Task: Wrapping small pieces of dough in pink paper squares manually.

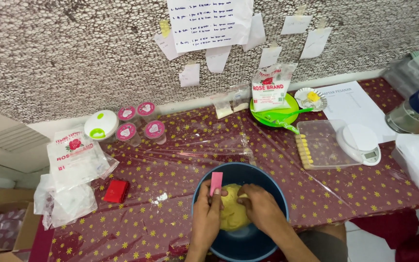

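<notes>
A pink scraper [216, 183] is gripped by the left hand [206, 213] inside the blue bowl [267, 187]. Yellow dough [231, 213] is clutched by the right hand [262, 207], fingers curled.

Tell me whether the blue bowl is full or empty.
Partly filled: the blue bowl holds one yellow dough lump between both hands, with bare blue bottom showing below.

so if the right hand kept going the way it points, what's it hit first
The right hand points left into the dough, already touching it; beyond that is the left hand with its pink scraper.
</notes>
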